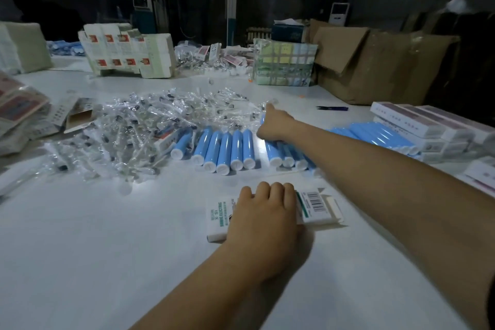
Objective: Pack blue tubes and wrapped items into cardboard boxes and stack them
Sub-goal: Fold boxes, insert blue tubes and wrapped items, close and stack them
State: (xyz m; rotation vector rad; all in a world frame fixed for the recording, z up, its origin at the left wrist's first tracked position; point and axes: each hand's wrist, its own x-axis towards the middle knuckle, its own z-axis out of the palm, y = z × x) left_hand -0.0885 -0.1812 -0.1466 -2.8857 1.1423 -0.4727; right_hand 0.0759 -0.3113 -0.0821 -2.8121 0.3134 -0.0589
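Blue tubes (pixel 223 151) lie in a row on the white tabletop (pixel 93 236), side by side, long axes running away from the viewer, white caps toward the near edge. The right hand (pixel 276 126) reaches over the right part of this row, its grip curled down onto tubes there with the forefinger stretched out toward the heap of clear wrapped items (pixel 128 131); whether it actually clasps a tube I cannot tell. Nearer, a small white cardboard box (pixel 313 209) lies flat, long axis left to right, barcode up. The left hand (pixel 265 214) rests on top of it, fingers curled over its far edge, holding it down. More blue tubes (pixel 375 134) lie at right beside stacked white boxes (pixel 428 126).
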